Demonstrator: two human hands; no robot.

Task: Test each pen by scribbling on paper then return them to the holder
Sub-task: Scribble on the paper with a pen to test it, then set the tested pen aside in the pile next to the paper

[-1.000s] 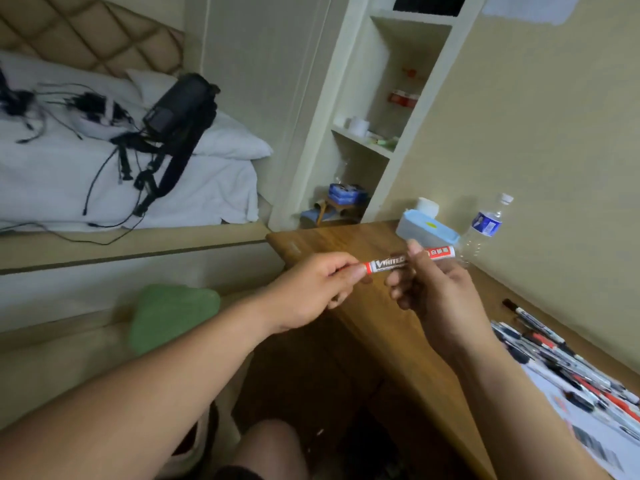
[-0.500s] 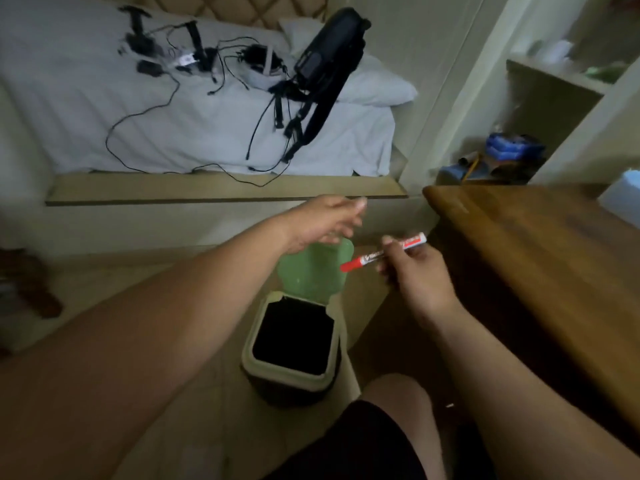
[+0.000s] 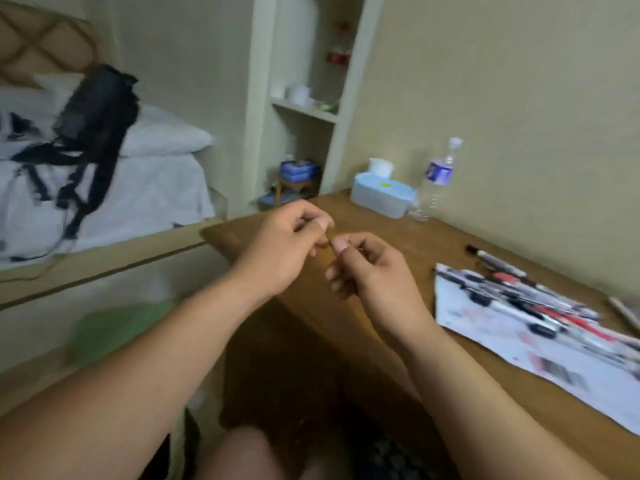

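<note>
Well, the left hand (image 3: 287, 244) and the right hand (image 3: 370, 271) hover thumb to thumb, left of the white scribbled sheet of paper (image 3: 485, 344). Both are loosely clenched and, as far as the blur shows, empty. A heap of black and red pens (image 3: 526, 296) lies on that sheet on the brown wooden tabletop (image 3: 433, 244). Testing seems under way; no holder is in view, so none look returned. Half a second ago the right hand pinched a red-and-white marker; it's gone.

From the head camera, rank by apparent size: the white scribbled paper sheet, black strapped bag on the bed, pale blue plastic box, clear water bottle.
1. white scribbled paper sheet, nearest the camera
2. black strapped bag
3. pale blue plastic box and clear water bottle: too alike to rank
</note>
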